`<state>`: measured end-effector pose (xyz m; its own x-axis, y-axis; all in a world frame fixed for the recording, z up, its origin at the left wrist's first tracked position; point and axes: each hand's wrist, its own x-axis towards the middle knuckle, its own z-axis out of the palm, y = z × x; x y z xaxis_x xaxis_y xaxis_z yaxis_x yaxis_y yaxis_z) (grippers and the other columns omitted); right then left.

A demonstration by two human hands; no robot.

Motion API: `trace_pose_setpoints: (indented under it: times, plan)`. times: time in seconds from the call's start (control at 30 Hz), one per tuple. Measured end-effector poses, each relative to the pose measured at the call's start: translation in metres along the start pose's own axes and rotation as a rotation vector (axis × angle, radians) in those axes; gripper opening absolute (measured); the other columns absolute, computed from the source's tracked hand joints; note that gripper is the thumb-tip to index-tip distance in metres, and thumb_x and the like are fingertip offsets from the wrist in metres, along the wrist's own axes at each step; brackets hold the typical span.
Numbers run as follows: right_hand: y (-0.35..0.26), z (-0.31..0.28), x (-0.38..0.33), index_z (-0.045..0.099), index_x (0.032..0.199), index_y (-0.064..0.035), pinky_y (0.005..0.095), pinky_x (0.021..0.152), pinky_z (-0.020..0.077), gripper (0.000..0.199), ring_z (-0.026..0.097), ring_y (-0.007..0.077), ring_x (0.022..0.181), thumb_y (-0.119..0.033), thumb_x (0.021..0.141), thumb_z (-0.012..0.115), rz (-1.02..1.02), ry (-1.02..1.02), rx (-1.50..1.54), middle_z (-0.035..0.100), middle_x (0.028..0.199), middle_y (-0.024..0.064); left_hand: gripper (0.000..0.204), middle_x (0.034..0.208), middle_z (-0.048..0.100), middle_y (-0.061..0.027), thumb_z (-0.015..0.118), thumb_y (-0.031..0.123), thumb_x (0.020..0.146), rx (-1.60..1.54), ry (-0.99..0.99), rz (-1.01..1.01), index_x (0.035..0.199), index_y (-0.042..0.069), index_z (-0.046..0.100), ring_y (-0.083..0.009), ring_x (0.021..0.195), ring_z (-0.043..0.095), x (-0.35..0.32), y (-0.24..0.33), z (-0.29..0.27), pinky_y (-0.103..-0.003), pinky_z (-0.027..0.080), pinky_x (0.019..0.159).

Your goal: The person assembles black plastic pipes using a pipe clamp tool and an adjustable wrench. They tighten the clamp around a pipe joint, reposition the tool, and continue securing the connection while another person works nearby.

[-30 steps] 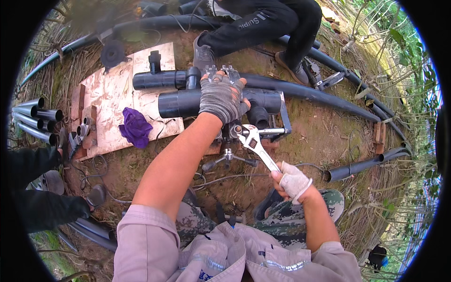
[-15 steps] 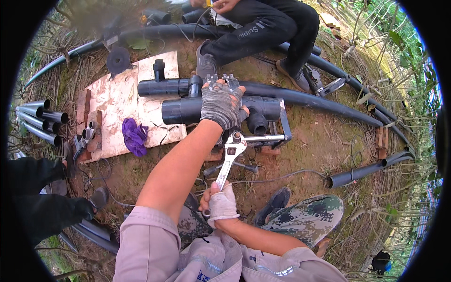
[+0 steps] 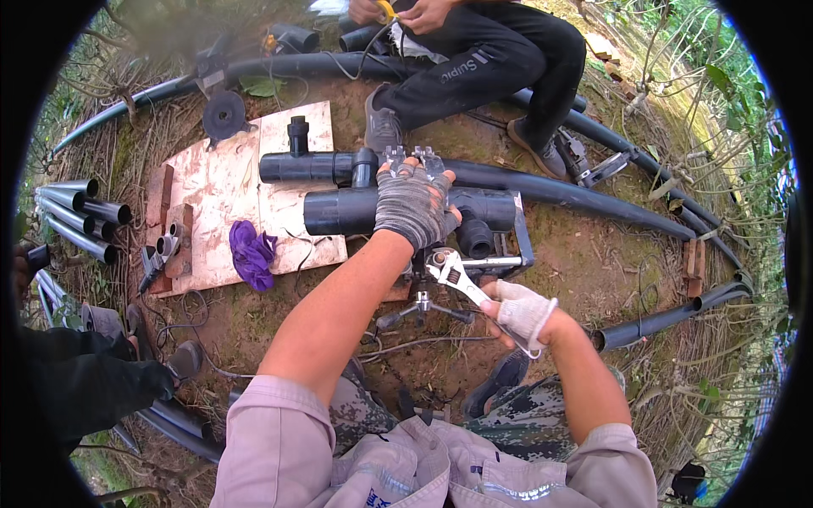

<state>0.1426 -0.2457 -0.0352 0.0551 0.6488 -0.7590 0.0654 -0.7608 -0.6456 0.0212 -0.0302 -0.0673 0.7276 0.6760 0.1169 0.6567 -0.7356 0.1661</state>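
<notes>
On the bare ground, between dry grass and long black pipes, a person sits and works on a grey pipe fitting (image 3: 339, 212) that lies across a metal clamp stand (image 3: 422, 300). The left hand (image 3: 412, 206), in a grey fingerless glove, is closed over the top of the fitting and presses it down, with the fingers wrapped over its far side. The right hand (image 3: 521, 311), in a pale glove, grips the handle of a wrench (image 3: 453, 275); the head of the wrench, with open jaws, lies just under the fitting, near a bolt of the clamp, but I cannot tell if it already sits on the bolt. The fitting is already joined to a tee (image 3: 483, 212) and to a long black pipe (image 3: 576, 190) that runs to the right, so I judge the assembly itself as mostly done, while the work on the clamp is in the middle. Behind it lies a second fitting (image 3: 309, 165) on a board (image 3: 212, 186), beside a purple cloth (image 3: 251, 252). Several cut pipes (image 3: 80, 212) are stacked at the left, apparently not used yet. Another person (image 3: 474, 59) in dark trousers sits beyond the pipe and holds something small in both hands.
</notes>
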Motion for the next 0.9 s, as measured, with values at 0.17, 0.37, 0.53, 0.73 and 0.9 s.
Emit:
trace_pose_setpoints:
  times: [0.17,0.37,0.53,0.73,0.9]
  plan:
    - [0.015,0.020,0.031,0.056,0.109,-0.0096,0.0287,0.040,0.0371,0.023,0.043,0.0119,0.042,-0.033,0.107,0.055,0.007,-0.040,0.303,0.048,0.061,0.0005,0.060,0.132,0.063,-0.0152,0.065,0.051,0.084,-0.018,0.045,0.017,0.138,0.024,0.061,-0.0289,0.137,0.047,0.003,0.003,-0.002,-0.058,0.025,0.118]
    - [0.052,0.059,0.007,0.051,0.109,-0.0108,0.0310,0.043,0.0399,0.020,0.043,0.0133,0.043,-0.030,0.107,0.055,-0.110,0.053,0.476,0.047,0.063,0.0019,0.058,0.130,0.063,-0.0185,0.065,0.059,0.087,0.000,-0.019,0.061,0.134,0.026,0.062,-0.0323,0.134,0.050,0.003,-0.011,-0.004,-0.058,0.030,0.114]
    - [0.058,0.147,0.036,0.050,0.107,-0.0107,0.0282,0.041,0.0369,0.020,0.043,0.0115,0.043,-0.030,0.107,0.055,-0.232,0.056,0.703,0.046,0.065,0.0005,0.057,0.133,0.063,-0.0165,0.055,0.061,0.094,0.017,-0.012,0.075,0.139,0.027,0.061,-0.0318,0.137,0.047,0.005,-0.009,-0.002,-0.052,0.029,0.116]
    - [0.029,0.200,0.062,0.048,0.109,-0.0110,0.0284,0.039,0.0381,0.018,0.044,0.0124,0.043,-0.029,0.107,0.053,-0.274,0.145,0.973,0.046,0.065,0.0013,0.055,0.136,0.062,-0.0164,0.052,0.060,0.096,0.004,0.025,0.078,0.138,0.026,0.061,-0.0325,0.138,0.047,0.007,-0.013,0.007,-0.053,0.029,0.116]
    - [0.016,0.223,0.081,0.045,0.116,-0.0117,0.0303,0.047,0.0452,0.023,0.049,0.0137,0.050,-0.032,0.108,0.053,-0.330,0.162,1.205,0.050,0.072,0.0033,0.056,0.137,0.059,-0.0210,0.053,0.062,0.096,-0.020,-0.042,0.095,0.139,0.026,0.061,-0.0362,0.138,0.046,0.009,-0.014,-0.003,-0.054,0.029,0.116]
